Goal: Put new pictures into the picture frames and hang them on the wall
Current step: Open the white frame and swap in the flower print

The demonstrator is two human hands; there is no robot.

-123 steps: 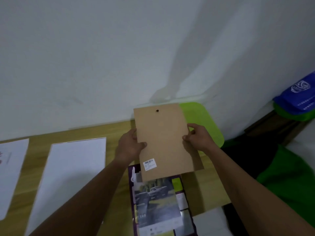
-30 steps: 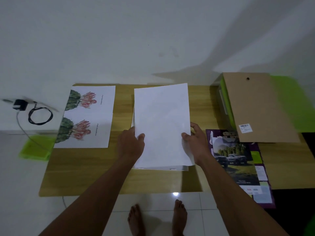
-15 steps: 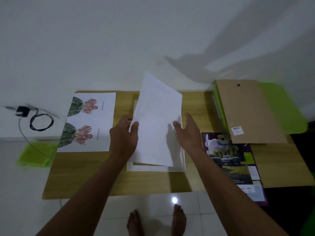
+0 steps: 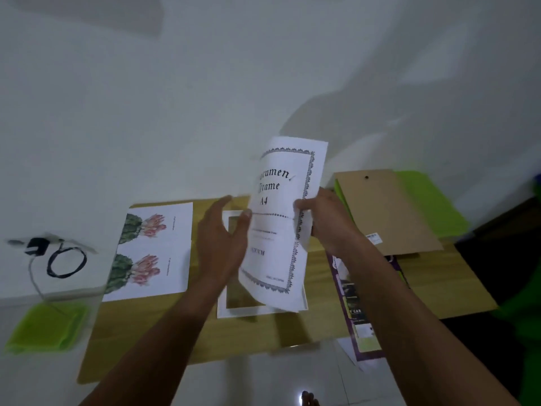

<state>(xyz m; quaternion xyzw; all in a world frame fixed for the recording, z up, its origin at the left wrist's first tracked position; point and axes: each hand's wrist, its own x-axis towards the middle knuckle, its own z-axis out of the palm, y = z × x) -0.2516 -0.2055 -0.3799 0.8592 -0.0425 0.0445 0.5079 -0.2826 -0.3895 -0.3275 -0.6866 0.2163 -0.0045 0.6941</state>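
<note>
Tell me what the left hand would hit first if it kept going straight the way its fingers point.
The left hand is open, fingers aimed up and right toward the insert sheet held by the right hand. Its thumb already seems to touch the sheet's left edge, so the sheet comes first; depth is unclear.

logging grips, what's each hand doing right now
Left hand: open, fingers spread, thumb touching the insert sheet.
Right hand: closed on the sheet's right edge, holding it above the frame.
</note>
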